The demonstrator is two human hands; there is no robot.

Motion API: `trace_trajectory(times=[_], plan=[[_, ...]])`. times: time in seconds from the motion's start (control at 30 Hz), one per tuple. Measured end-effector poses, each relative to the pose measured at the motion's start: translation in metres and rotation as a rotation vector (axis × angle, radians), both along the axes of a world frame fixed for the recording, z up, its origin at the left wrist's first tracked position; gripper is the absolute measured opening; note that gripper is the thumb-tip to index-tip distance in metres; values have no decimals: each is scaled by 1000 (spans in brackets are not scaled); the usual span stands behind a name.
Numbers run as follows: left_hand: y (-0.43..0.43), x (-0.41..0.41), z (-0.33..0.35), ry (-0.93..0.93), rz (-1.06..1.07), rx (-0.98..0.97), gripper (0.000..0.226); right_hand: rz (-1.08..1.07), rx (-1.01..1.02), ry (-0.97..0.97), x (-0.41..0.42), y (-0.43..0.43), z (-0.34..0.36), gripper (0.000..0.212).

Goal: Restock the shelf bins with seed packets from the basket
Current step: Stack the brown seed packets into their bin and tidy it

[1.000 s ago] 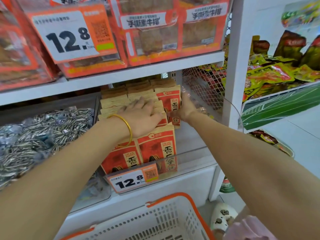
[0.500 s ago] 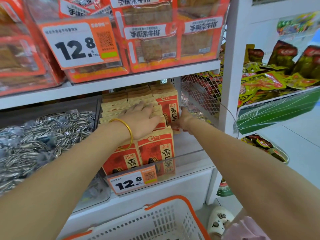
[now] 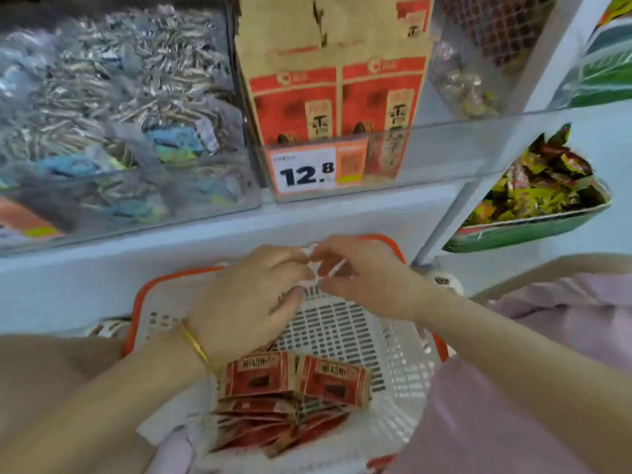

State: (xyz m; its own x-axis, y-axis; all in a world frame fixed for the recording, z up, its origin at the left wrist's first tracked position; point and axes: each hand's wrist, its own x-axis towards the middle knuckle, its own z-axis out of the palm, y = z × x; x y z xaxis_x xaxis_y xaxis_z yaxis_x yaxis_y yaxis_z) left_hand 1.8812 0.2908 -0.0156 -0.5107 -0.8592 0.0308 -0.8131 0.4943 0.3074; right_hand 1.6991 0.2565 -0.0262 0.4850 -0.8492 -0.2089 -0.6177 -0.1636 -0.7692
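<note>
— What writing on the shelf can be read?

— The price tag (image 3: 307,172) on the clear shelf bin (image 3: 444,148) reads "12.8"; the red-and-kraft shelf packets (image 3: 335,97) standing behind it show a round logo and Chinese characters, too blurred to read; the seed packets (image 3: 294,388) lying in the basket (image 3: 345,333) carry a dark label band, equally illegible.

— And the person's hands, against a second ago?

— Then the left hand (image 3: 246,295) lay flat on the stacked packets in the bin and the right hand (image 3: 369,282) touched the stack's side; now both are down over the white, orange-rimmed basket, fingertips meeting near its far rim; the loose packets lie below the left wrist and its gold bangle (image 3: 198,347).

— The grip?

— Both hands' fingers curl toward something small and white; blur hides whether either grip has closed on it.
</note>
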Motion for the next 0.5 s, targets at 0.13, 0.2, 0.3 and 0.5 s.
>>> trace_trajectory(times=[0.13, 0.2, 0.3, 0.5], plan=[[1, 47, -70, -150, 90, 220, 42, 226, 264, 434, 33, -13, -115, 39], [3, 63, -92, -175, 157, 256, 33, 265, 336, 575, 35, -9, -170, 41], [4, 68, -115, -269, 150, 395, 31, 230, 392, 679, 26, 13, -232, 56], [0, 79, -124, -329, 156, 443, 26, 478, 337, 818, 37, 52, -291, 70]])
